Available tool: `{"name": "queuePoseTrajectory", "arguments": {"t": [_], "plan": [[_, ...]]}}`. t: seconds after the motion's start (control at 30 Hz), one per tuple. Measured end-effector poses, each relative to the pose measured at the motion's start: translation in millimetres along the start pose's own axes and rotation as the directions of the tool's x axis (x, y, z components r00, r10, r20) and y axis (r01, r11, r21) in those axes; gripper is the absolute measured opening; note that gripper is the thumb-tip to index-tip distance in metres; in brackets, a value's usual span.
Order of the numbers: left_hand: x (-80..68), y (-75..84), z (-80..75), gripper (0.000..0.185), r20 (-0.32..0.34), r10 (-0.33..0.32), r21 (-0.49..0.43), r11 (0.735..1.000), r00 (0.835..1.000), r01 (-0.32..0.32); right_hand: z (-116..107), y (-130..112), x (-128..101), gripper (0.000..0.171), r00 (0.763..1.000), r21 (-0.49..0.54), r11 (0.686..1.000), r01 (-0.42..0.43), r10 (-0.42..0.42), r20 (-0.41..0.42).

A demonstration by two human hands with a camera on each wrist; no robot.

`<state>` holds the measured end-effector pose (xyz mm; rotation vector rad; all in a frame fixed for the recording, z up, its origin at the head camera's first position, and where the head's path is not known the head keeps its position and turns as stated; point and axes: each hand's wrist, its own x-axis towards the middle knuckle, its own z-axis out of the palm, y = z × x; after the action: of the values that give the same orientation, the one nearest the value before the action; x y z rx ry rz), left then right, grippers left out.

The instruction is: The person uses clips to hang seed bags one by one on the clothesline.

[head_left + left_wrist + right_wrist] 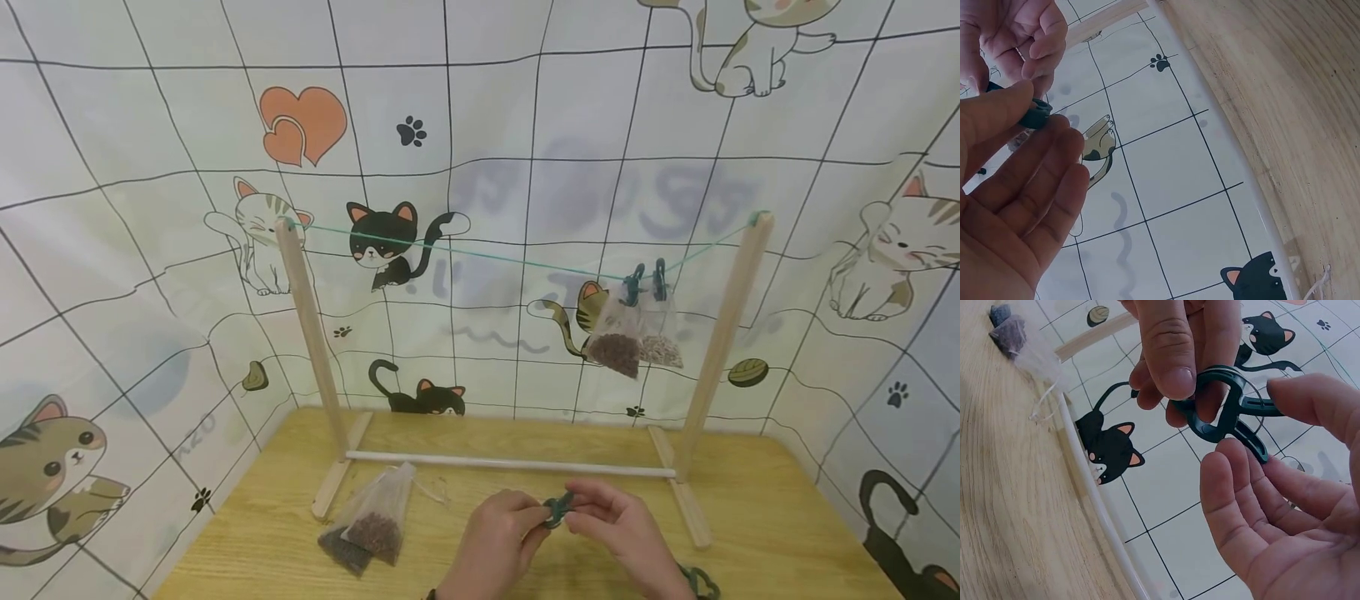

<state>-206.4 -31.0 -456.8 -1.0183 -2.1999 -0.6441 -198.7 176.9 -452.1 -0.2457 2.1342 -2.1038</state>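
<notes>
Under the line (pixel 517 258) there's a broad open window between the left post (pixel 311 333) and the right post (pixel 723 333), plenty of room for a hand to go through. Toward the right post that window is blocked: two hanging bags (pixel 630 337) dangle from clips (pixel 647 282). Low down, the rack's rod (pixel 510 463) bars the way along the counter (pixel 247 533). In front of the rod, near the left post's foot, two more bags (pixel 367 525) lie on the wood. Between those bags and both hands (pixel 558 529) there's a bare strip.
</notes>
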Motion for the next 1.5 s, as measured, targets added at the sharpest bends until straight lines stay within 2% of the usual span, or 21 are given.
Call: {"name": "queuePoseTrajectory", "arguments": {"t": [0.13,0.23,0.3,0.4,0.5,0.57,0.63,0.7,0.8,0.93,1.03,1.07,1.17,1.37,1.5], "plan": [[0.1,-1.0,-6.6,0.026,0.097,-0.063,-0.019,0.998,0.993,0.066,0.6,-1.3,-0.6,0.046,0.998,-0.039,0.998,0.045,-0.047,-0.046],[-2.4,-7.1,-13.4,0.035,0.156,-0.176,0.02,0.984,0.972,0.175,1.1,-2.1,-0.6,0.043,0.991,-0.09,0.993,0.081,-0.09,-0.097],[-5.7,-15.9,-17.5,0.036,0.154,-0.259,0.072,0.965,0.954,0.251,1.4,-2.1,-0.5,0.042,0.987,-0.118,0.99,0.084,-0.099,-0.13],[-13.4,-33.5,-24.9,0.036,0.118,-0.391,0.108,0.919,0.913,0.379,1.8,-1.3,0.0,0.041,0.982,-0.144,0.988,0.062,-0.086,-0.166],[-22.7,-54.0,-33.4,0.039,0.083,-0.508,0.131,0.858,0.857,0.496,2.2,0.0,0.6,0.04,0.98,-0.17,0.984,0.048,-0.079,-0.183],[-29.6,-67.9,-38.5,0.042,0.056,-0.559,0.146,0.825,0.828,0.547,2.5,0.6,0.9,0.039,0.978,-0.188,0.981,0.053,-0.089,-0.187],[-37.3,-81.9,-41.2,0.046,0.018,-0.58,0.183,0.803,0.814,0.568,3.0,0.7,1.2,0.037,0.976,-0.206,0.977,0.062,-0.103,-0.193],[-44.4,-93.7,-43.2,0.049,-0.018,-0.588,0.219,0.787,0.809,0.577,3.6,0.1,1.1,0.035,0.974,-0.218,0.974,0.067,-0.111,-0.198],[-54.1,-108.2,-43.7,0.049,-0.025,-0.618,0.261,0.755,0.786,0.602,4.2,-0.7,1.1,0.033,0.971,-0.236,0.969,0.069,-0.119,-0.205],[-62.4,-116.8,-43.7,0.044,0.028,-0.7,0.263,0.694,0.714,0.67,3.5,-0.8,1.2,0.034,0.974,-0.247,0.967,0.059,-0.11,-0.197],[-65.9,-118.4,-42.9,0.041,0.064,-0.737,0.267,0.662,0.672,0.7,2.6,-0.6,1.6,0.035,0.976,-0.253,0.966,0.046,-0.097,-0.194],[-66.7,-118.9,-42.4,0.042,0.074,-0.744,0.271,0.656,0.665,0.704,2.4,-0.6,1.9,0.035,0.976,-0.256,0.966,0.042,-0.094,-0.196],[-68.6,-120.5,-40.4,0.042,0.076,-0.744,0.278,0.655,0.664,0.703,2.0,-0.5,2.1,0.036,0.976,-0.265,0.964,0.034,-0.089,-0.199],[-68.7,-122.4,-37.6,0.039,0.024,-0.705,0.299,0.681,0.709,0.668,1.5,-0.4,2.1,0.036,0.978,-0.268,0.963,0.022,-0.077,-0.196],[-65.1,-119.9,-40.5,0.03,-0.002,-0.69,0.286,0.693,0.724,0.662,1.3,-0.7,2.6,0.037,0.979,-0.266,0.964,0.015,-0.069,-0.194]]}}
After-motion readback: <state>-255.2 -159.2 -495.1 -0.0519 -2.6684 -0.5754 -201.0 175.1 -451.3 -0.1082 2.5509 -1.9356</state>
